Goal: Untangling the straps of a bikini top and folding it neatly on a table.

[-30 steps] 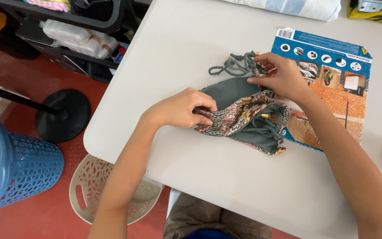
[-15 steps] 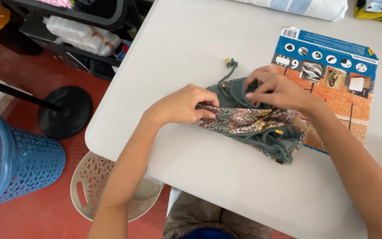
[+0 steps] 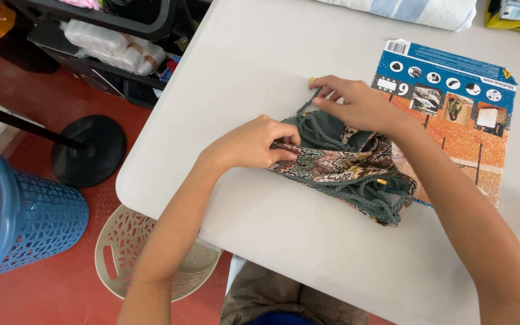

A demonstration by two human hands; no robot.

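Compared with half a second ago, your right hand (image 3: 356, 105) has shifted left to the far edge of the cloth bag (image 3: 344, 165), and the bundle lies folded tighter. Your left hand (image 3: 254, 144) presses the bag's near-left edge, fingers curled together and pinching the patterned fabric. Your right-hand fingers are closed on the grey cord (image 3: 314, 99) at the bag's far end. The bag rests on the white table (image 3: 242, 66), partly overlapping a flattened blue and orange cardboard sheet (image 3: 464, 102).

On the red floor (image 3: 49, 283) at the left stands a blue laundry basket (image 3: 19, 229); its contents cannot be made out. Beside it, under the table edge, sits a beige openwork basket (image 3: 121, 253). A black round stand base (image 3: 88, 150) lies further back, with a dark shelf (image 3: 109, 57) holding wrapped bundles behind it.
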